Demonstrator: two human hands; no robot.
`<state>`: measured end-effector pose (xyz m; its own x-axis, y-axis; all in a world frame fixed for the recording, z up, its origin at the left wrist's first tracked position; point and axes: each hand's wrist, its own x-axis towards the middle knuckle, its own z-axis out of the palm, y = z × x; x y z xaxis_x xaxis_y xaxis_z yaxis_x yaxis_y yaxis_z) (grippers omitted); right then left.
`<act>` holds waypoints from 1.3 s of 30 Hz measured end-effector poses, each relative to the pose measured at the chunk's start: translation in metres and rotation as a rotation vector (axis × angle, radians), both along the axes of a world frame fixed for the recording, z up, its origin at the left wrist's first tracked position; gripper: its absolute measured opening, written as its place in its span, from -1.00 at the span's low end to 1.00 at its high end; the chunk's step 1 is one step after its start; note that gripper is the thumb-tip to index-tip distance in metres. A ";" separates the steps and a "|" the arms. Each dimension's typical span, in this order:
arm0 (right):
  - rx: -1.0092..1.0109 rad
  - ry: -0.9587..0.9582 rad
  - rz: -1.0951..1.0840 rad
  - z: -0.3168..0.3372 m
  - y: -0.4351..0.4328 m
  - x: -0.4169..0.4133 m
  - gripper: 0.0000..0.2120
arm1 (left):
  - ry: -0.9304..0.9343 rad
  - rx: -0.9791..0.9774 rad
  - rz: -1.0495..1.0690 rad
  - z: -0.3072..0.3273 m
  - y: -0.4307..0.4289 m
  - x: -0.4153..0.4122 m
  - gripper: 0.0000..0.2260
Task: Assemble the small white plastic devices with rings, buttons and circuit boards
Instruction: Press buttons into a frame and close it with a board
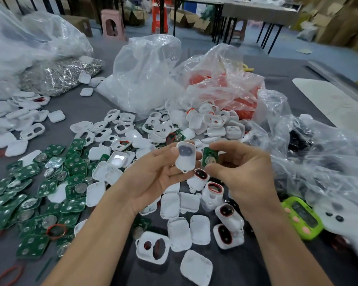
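Left hand (151, 180) fingers in pinch on white shell (186, 159), right hand (244, 174) fingers likewise on green circuit board (208, 158), print illegible.

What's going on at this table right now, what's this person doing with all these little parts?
A person is assembling small devices by hand. The left hand holds a white shell, and the right hand pinches a green circuit board just beside it, not yet inside. Loose circuit boards lie spread to the left on the table. Plain white shell pieces and shells fitted with red rings lie under the hands, with plastic bags behind.
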<state>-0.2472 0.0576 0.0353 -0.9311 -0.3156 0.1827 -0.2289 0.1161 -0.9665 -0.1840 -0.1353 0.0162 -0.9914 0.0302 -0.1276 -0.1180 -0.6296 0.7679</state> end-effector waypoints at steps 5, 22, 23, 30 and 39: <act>-0.026 -0.059 -0.082 -0.013 0.006 -0.006 -0.58 | 0.008 0.020 0.005 -0.001 -0.003 0.001 -0.73; 0.011 0.291 -0.020 -0.002 -0.013 0.030 -0.53 | 0.011 0.031 -0.155 0.001 0.004 0.002 -0.58; 0.016 0.298 -0.021 -0.003 -0.013 0.030 -0.54 | 0.013 0.038 -0.160 0.001 0.004 0.003 -0.57; 0.072 0.383 -0.039 -0.009 -0.018 0.031 -0.69 | -0.009 0.041 -0.103 0.000 0.005 0.002 -0.60; 0.144 0.399 -0.223 -0.006 -0.009 0.027 -0.79 | -0.034 0.021 -0.076 0.003 0.007 0.002 -0.65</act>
